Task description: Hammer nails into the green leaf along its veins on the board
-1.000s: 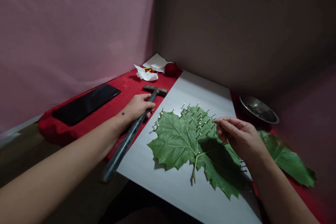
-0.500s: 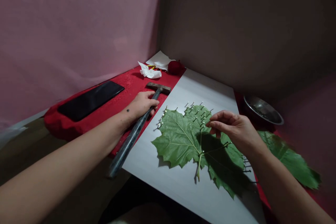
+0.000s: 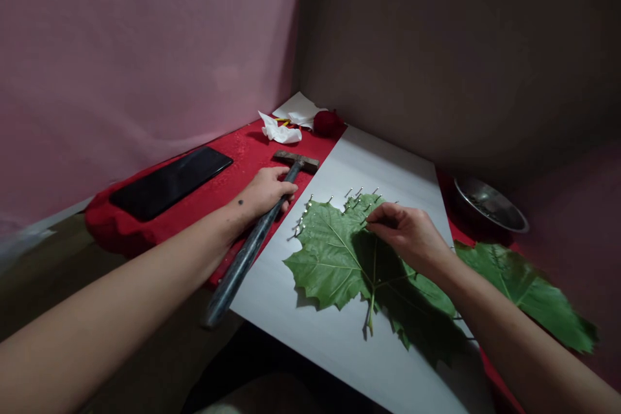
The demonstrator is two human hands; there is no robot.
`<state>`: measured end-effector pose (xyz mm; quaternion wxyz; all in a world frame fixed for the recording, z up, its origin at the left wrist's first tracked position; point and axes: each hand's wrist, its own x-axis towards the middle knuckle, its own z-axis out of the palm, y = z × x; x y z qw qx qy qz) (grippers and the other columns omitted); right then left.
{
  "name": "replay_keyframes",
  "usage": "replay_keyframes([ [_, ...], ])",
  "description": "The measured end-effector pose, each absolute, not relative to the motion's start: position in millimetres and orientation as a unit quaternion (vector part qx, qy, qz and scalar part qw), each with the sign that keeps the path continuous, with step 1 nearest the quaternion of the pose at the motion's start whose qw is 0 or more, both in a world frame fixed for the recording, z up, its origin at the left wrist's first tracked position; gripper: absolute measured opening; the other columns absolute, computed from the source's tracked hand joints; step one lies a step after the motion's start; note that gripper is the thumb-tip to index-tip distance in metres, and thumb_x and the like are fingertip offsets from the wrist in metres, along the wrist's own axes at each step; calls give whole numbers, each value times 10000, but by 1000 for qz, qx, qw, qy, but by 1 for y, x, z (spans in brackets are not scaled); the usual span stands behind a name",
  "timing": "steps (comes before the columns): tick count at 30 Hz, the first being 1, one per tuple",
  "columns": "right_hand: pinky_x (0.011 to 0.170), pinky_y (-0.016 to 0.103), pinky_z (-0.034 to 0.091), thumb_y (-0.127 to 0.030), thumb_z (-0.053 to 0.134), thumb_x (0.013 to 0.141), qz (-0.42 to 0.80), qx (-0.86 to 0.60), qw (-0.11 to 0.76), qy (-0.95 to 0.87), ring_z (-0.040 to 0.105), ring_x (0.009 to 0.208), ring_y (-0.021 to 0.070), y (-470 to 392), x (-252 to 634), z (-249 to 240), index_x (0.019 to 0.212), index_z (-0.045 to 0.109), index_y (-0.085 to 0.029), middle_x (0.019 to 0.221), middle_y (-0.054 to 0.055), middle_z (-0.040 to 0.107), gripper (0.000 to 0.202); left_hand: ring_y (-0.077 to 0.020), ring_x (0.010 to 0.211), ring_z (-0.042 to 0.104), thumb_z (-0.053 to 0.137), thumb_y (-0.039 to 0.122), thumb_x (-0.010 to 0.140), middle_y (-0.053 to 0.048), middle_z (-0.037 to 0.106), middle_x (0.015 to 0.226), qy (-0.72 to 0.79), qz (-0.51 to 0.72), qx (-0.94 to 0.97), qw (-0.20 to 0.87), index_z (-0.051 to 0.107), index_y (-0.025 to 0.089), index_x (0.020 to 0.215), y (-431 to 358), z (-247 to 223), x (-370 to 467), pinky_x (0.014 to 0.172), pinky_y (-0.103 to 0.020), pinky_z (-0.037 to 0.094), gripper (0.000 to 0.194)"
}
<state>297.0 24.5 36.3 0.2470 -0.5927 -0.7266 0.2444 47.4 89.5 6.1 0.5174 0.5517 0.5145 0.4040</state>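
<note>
My left hand (image 3: pixel 270 190) is wrapped around the handle of a hammer (image 3: pixel 239 272), just below its rusty head. The hammer lies at the edge between the red cloth and a white board (image 3: pixel 272 297). A large green leaf (image 3: pixel 330 252) is spread on the board, with several nails (image 3: pixel 301 223) standing along its edge and veins. Over the leaf's upper middle, my right hand (image 3: pixel 412 233) pinches a slim nail (image 3: pixel 363 222) between thumb and fingertips. Its shadow falls on the leaf, and its wrist hides part of the leaf's right side.
A black phone (image 3: pixel 169 182) lies on the red cloth (image 3: pixel 250 145) at left. Behind the hammer are crumpled white tissue (image 3: pixel 281 132) and a ball of red yarn (image 3: pixel 327 121). At right sit a metal bowl (image 3: pixel 490 204) and a second leaf (image 3: pixel 528 291). Walls rise behind.
My right hand has moved left and slightly down over the leaf, its fingertips closing at a nail. My left hand stays on the hammer. The whole view has shifted slightly.
</note>
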Motion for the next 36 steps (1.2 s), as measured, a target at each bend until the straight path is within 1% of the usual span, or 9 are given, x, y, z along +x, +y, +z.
replay_keyframes([
  [6, 593, 284, 441, -238, 594, 733, 241, -598, 238, -727, 569, 624, 133, 23, 295, 38, 726, 639, -208, 689, 10, 656, 54, -91, 342, 477, 576, 109, 697, 25, 554, 511, 516, 401, 551, 519, 576, 141, 937, 93, 2, 46, 346, -199, 341, 243],
  [12, 578, 282, 430, -247, 582, 739, 240, -605, 223, -726, 557, 622, 131, 22, 295, 33, 739, 640, -213, 696, 3, 649, 67, -89, 341, 472, 580, 111, 699, 23, 550, 514, 513, 397, 554, 521, 566, 144, 916, 94, 1, 45, 339, -198, 340, 221],
  [20, 568, 279, 434, -239, 576, 737, 244, -597, 242, -725, 563, 614, 129, 23, 295, 35, 729, 640, -205, 679, 10, 644, 73, -85, 339, 469, 584, 114, 697, 26, 543, 512, 510, 399, 555, 521, 563, 143, 882, 94, 0, 45, 331, -191, 336, 188],
  [29, 583, 260, 426, -219, 570, 740, 216, -600, 216, -740, 558, 618, 120, 24, 293, 33, 754, 648, -199, 693, 4, 652, 83, -90, 334, 465, 577, 104, 698, 29, 541, 502, 511, 401, 549, 526, 576, 140, 955, 92, 2, 46, 322, -188, 335, 260],
  [33, 559, 255, 418, -217, 574, 734, 207, -604, 208, -741, 551, 586, 118, 24, 292, 34, 744, 654, -193, 654, 2, 642, 84, -92, 330, 465, 589, 108, 688, 24, 547, 500, 511, 403, 548, 526, 578, 139, 907, 92, 2, 46, 318, -192, 334, 221],
  [36, 552, 256, 423, -225, 572, 738, 213, -610, 207, -734, 556, 580, 121, 25, 293, 33, 756, 664, -192, 646, 3, 644, 99, -96, 327, 469, 589, 110, 688, 23, 550, 498, 512, 406, 545, 525, 582, 139, 926, 92, 1, 46, 318, -196, 334, 240],
])
